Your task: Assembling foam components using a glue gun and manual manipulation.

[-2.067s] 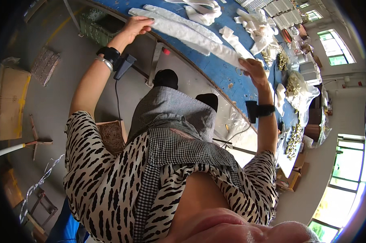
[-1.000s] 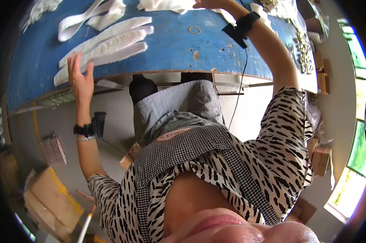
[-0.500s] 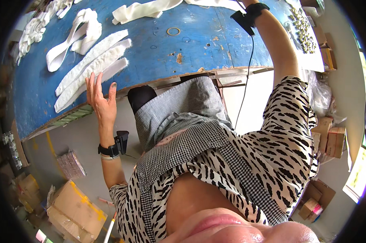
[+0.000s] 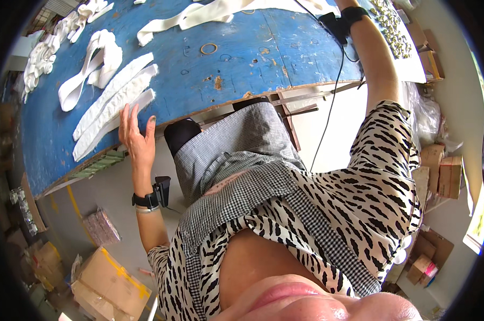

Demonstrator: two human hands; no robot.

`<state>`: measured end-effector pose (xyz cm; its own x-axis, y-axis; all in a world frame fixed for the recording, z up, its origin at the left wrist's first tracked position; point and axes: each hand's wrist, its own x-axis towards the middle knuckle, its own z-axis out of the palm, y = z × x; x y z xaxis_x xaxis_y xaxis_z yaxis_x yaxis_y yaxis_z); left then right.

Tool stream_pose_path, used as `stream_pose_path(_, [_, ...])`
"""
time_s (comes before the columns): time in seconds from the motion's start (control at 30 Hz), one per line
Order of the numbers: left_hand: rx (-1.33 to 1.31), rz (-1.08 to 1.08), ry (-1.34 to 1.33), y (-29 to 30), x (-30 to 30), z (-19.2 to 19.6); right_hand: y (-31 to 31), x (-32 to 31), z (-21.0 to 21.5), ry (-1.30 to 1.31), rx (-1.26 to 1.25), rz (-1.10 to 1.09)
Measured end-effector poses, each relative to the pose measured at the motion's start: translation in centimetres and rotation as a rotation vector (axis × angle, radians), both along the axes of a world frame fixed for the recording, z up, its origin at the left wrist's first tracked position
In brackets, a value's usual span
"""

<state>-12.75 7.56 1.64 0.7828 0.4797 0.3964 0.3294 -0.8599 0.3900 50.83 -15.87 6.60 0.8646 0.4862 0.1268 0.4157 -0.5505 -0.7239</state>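
My left hand point(image 4: 137, 137) is at the near edge of the blue table, fingers stretched out and apart, holding nothing. Its fingertips overlap the nearest of three white fabric strips point(image 4: 116, 111) lying side by side; whether they touch it I cannot tell. My right arm reaches to the far right of the table. Only the wrist end of my right hand point(image 4: 347, 3) shows, with its fingers cut off by the upper edge. Near it, a long white fabric band point(image 4: 199, 15) runs along the far part of the table.
A looped white band point(image 4: 73, 92) and a pile of white pieces point(image 4: 40, 56) lie left on the blue table point(image 4: 199, 88). A tan ring point(image 4: 208, 49) lies mid-table. Many small metallic pieces point(image 4: 391, 29) cover the right end. A black cable point(image 4: 334, 101) hangs from my right wrist. Cardboard boxes point(image 4: 111, 286) stand on the floor.
The view has shifted slightly, so the table's things sit a little lower and more to the left. My right hand has slid further past the upper edge. My left hand stays open beside the strips.
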Motion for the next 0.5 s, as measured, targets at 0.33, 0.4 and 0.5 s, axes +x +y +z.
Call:
stream_pose_path(0.33, [0.114, 0.068, 0.066, 0.4, -0.2, -2.0, -1.8, -2.7, 1.0, -0.263, -0.359, -0.021])
stream_pose_path(0.4, [0.124, 0.063, 0.047, 0.2, -0.3, -2.0, -1.2, -4.9, 2.2, -0.439, -0.561, -0.069])
stream_pose_path(0.5, [0.156, 0.085, 0.081, -0.3, -0.3, -1.8, 3.6, -9.3, 3.7, -0.8, -0.688, -0.042])
